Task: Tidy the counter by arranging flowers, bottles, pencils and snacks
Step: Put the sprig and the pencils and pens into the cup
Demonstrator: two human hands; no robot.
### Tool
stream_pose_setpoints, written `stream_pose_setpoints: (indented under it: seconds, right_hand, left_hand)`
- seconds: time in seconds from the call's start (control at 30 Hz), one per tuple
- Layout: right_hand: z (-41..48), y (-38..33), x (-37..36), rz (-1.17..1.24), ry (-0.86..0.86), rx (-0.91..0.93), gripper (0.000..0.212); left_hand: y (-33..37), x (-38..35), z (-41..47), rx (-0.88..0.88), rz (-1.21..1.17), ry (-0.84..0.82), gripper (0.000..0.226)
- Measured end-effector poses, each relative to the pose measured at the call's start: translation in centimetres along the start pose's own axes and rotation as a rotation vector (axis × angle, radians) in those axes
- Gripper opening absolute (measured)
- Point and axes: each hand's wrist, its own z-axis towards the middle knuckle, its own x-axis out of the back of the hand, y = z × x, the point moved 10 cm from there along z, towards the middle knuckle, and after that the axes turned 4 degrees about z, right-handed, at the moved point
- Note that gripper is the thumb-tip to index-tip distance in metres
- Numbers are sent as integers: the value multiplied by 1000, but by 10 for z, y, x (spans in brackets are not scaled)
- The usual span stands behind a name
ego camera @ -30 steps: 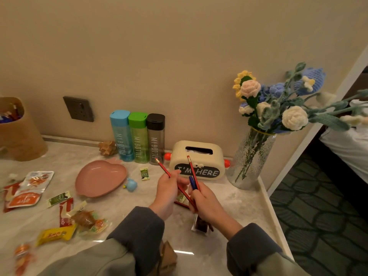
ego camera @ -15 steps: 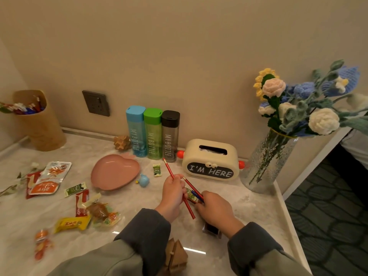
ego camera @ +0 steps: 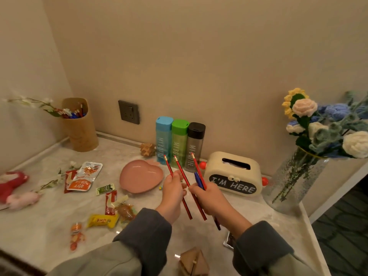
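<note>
My left hand (ego camera: pixel 172 193) grips two red pencils (ego camera: pixel 180 172) that stand tilted above the counter. My right hand (ego camera: pixel 210 198) holds a red pencil (ego camera: pixel 197 166) and a blue pen (ego camera: pixel 198 179) together. Behind the hands, a blue, a green and a black bottle (ego camera: pixel 180 143) stand in a row against the wall. A wooden holder (ego camera: pixel 80 127) with pencils and a flower sprig is in the far left corner. Crocheted flowers fill a glass vase (ego camera: pixel 294 180) at the right. Snack packets (ego camera: pixel 85 176) lie scattered at the left.
A pink heart-shaped plate (ego camera: pixel 139 178) lies left of my hands. A cream tissue box reading "I'M HERE" (ego camera: pixel 233 174) sits right of the bottles. A red and pink plush toy (ego camera: pixel 12 186) is at the far left. The counter's right edge (ego camera: pixel 310 226) drops to the floor.
Both hands have lifted and now hold the pencils upright, with a second red pencil in the left hand. The view has swung left, showing the wooden holder and plush toy.
</note>
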Motion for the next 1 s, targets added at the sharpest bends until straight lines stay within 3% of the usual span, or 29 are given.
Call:
stream_pose_setpoints:
  seconds: [0.17,0.3,0.37,0.5,0.57,0.73,0.83,1.0]
  right_hand:
    - [4,-29,-56,184,-165,-118,16]
    - [11,-58,-111,269,-366,-140,21]
    - [19,-77,-138,304,-417,-113,24]
    - [40,-108,-189,355,-415,-90,6]
    - [50,-119,-220,368,-431,-138,22]
    - [80,-166,-266,342,-215,-109,33]
    - [102,-196,-284,314,-94,-51,34]
    - [129,-254,-296,292,-19,166,15]
  left_hand:
    - [48,26,3,-62,-96,-172,29]
    - [71,55,18,17,-201,-315,32]
    - [88,80,27,6,-210,-328,31]
    - [126,133,49,-87,-150,-326,25]
    - [148,164,64,-160,-64,-268,24]
    - [211,234,98,-357,104,-102,26]
    - [248,263,118,-411,23,-73,24]
    - [295,286,147,-436,-119,-127,21]
